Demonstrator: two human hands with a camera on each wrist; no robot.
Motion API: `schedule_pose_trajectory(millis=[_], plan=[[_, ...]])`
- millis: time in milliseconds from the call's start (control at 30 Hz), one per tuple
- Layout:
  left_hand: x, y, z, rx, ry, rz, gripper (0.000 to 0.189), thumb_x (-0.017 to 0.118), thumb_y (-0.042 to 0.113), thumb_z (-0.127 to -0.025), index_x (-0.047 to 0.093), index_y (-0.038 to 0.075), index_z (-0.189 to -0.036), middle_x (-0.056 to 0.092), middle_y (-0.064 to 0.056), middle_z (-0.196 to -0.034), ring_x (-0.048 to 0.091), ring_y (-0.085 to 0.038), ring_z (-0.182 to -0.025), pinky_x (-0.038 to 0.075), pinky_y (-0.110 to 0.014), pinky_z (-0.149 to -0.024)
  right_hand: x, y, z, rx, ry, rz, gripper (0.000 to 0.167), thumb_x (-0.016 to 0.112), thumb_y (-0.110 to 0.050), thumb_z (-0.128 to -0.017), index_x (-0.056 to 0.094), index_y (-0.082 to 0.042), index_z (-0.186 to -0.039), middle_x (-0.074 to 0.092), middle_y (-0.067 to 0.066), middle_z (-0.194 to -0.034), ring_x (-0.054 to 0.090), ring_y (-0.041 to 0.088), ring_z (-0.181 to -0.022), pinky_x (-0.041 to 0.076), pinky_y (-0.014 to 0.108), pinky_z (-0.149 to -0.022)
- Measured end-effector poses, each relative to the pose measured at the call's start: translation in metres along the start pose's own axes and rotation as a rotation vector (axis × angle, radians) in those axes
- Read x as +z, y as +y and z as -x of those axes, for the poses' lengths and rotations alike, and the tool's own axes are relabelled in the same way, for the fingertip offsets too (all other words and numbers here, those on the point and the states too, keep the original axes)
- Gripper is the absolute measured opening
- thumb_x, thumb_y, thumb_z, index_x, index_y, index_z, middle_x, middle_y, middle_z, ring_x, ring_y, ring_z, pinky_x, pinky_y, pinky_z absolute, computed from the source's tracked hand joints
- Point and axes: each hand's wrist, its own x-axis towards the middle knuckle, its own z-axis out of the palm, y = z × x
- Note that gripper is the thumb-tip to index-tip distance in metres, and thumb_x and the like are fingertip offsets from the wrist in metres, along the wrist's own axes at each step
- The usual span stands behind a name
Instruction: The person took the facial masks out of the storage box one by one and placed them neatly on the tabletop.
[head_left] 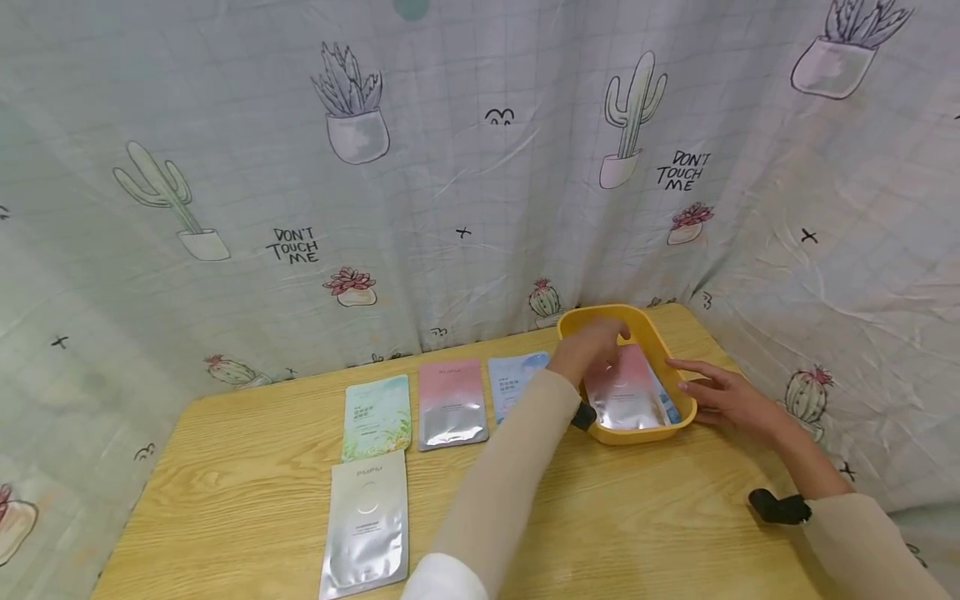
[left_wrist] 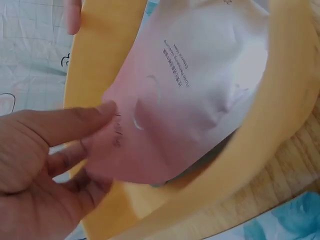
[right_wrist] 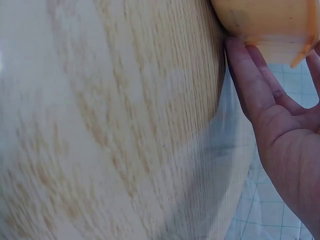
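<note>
In the head view a yellow plastic basket [head_left: 637, 436] stands at the table's back right. Inside it lies a pink-to-silver face mask packet [head_left: 626, 392] with a bluish packet [head_left: 667, 408] partly showing beneath. My left hand [head_left: 596, 343] reaches into the basket. As the left wrist view shows, its thumb and fingers pinch the printed pink end of the face mask packet [left_wrist: 190, 100]. My right hand [head_left: 738, 402] touches the basket's right side. Seen from the right wrist, its fairly straight fingers [right_wrist: 250, 75] rest against the basket's outer wall [right_wrist: 265, 20].
Left of the basket lie a blue packet [head_left: 513, 375], partly behind my left arm, another pink-silver packet [head_left: 452, 404] and a green floral packet [head_left: 378, 412]. Nearer lies a cream-silver packet [head_left: 366, 525]. A printed curtain [head_left: 465, 183] hangs behind the wooden table [head_left: 247, 475].
</note>
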Motion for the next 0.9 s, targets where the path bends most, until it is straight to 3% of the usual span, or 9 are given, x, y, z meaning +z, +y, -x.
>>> schedule_pose_trajectory(millis=[100,300,433,533,600,767,900], plan=[[0.005,-0.004,-0.003,0.021,0.023,0.099,0.036,0.065,0.007,-0.098,0.064,0.016,-0.133,0.064,0.005,-0.122,0.055,-0.013,-0.099,0.050,-0.024,-0.089,0.000,0.001,0.000,0.000,0.010,-0.001,0.056,0.053,-0.026,-0.108,0.034,-0.011,-0.159,0.028,0.031,-0.158,0.059,-0.001,-0.114,0.059,0.031,-0.089],[0.010,-0.021,-0.009,0.137,0.032,0.222,0.029,0.067,0.004,-0.096,0.072,0.008,-0.124,0.071,-0.002,-0.118,0.059,-0.013,-0.096,0.052,-0.022,-0.085,0.001,0.006,-0.003,0.017,0.013,0.006,0.057,0.054,-0.027,-0.108,0.035,-0.011,-0.159,0.033,0.031,-0.154,0.060,0.004,-0.111,0.058,0.032,-0.089],[0.004,-0.028,-0.011,0.228,-0.034,0.296,0.036,0.070,0.004,-0.095,0.071,0.011,-0.130,0.071,-0.004,-0.125,0.057,-0.009,-0.083,0.050,-0.018,-0.075,0.000,0.004,-0.003,0.015,0.021,0.004,0.057,0.053,-0.029,-0.108,0.034,-0.012,-0.159,0.031,0.031,-0.157,0.059,0.001,-0.115,0.058,0.035,-0.092],[-0.001,-0.032,-0.011,0.293,-0.099,0.331,0.041,0.069,0.003,-0.096,0.067,0.012,-0.136,0.069,-0.006,-0.127,0.048,-0.009,-0.069,0.045,-0.018,-0.064,0.000,0.001,-0.004,-0.003,0.023,0.016,0.058,0.053,-0.029,-0.108,0.033,-0.010,-0.159,0.031,0.034,-0.155,0.059,0.001,-0.114,0.059,0.035,-0.091],[-0.003,-0.035,-0.011,0.323,-0.122,0.354,0.043,0.066,0.001,-0.097,0.065,0.013,-0.138,0.068,-0.006,-0.129,0.045,-0.009,-0.068,0.044,-0.019,-0.062,0.000,0.001,-0.006,0.000,0.027,0.012,0.057,0.053,-0.029,-0.108,0.034,-0.011,-0.159,0.033,0.032,-0.155,0.059,0.001,-0.113,0.058,0.033,-0.090],[-0.002,-0.046,-0.009,0.368,-0.131,0.480,0.051,0.055,-0.008,-0.097,0.060,0.013,-0.143,0.064,-0.004,-0.137,0.054,-0.010,-0.084,0.048,-0.021,-0.072,-0.002,0.002,-0.007,-0.025,0.017,0.006,0.056,0.053,-0.026,-0.108,0.035,-0.010,-0.158,0.031,0.033,-0.155,0.059,0.001,-0.114,0.058,0.032,-0.089],[0.007,-0.053,-0.004,0.357,-0.113,0.635,0.050,0.055,-0.005,-0.099,0.060,0.017,-0.144,0.063,0.002,-0.138,0.056,-0.007,-0.097,0.049,-0.020,-0.081,-0.001,0.006,0.001,-0.022,0.034,0.033,0.055,0.054,-0.027,-0.108,0.037,-0.011,-0.158,0.039,0.036,-0.148,0.062,0.003,-0.107,0.060,0.033,-0.085]])
